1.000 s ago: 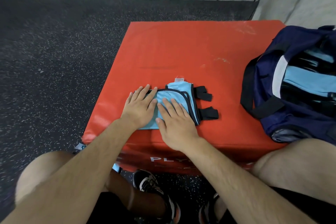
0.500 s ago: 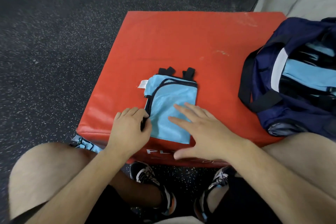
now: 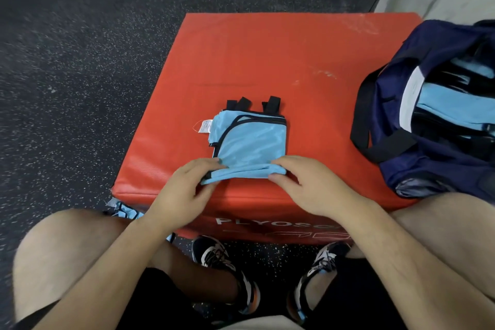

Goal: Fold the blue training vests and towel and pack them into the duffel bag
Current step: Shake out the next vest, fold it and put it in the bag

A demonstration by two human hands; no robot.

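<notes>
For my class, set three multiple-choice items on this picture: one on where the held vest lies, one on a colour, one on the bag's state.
1. The folded light-blue vest pinched by the left hand and right hand lies:
A) on a lap
B) on the red padded box
C) on the floor
2. Its care label is:
A) white
B) green
C) black
3. The navy fabric duffel bag is:
A) zipped shut
B) open and empty
C) open with light-blue cloth inside
Key: 1 B, it rests on the box top; 2 A, the tag shows white; 3 C, blue cloth shows in the opening.
</notes>
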